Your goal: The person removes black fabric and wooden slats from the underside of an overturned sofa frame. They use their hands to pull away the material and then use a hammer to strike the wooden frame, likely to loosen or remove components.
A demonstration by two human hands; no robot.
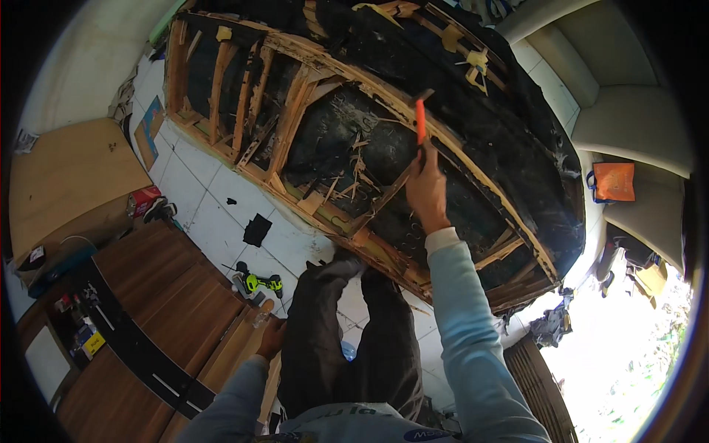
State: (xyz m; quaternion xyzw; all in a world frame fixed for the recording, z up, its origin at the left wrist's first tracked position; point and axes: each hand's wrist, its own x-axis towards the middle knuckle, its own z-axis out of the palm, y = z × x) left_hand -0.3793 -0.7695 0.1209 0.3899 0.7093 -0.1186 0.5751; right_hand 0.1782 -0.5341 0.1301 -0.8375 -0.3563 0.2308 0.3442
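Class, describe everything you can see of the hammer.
The hammer has a bright orange shaft, dark toward the grip, and a grey head that looks metal. The right hand grips its lower end, head pointing forward, over the stripped wooden frame. Whether the head touches the frame is unclear.

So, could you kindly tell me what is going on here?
A person's right hand grips an orange-handled hammer over what looks like a sofa's broken wooden frame; whether the hammer touches it is unclear. The left hand is low beside the brown wooden furniture. Splintered wood lies within the frame, and a yellow-green cordless drill lies on the tiled floor.
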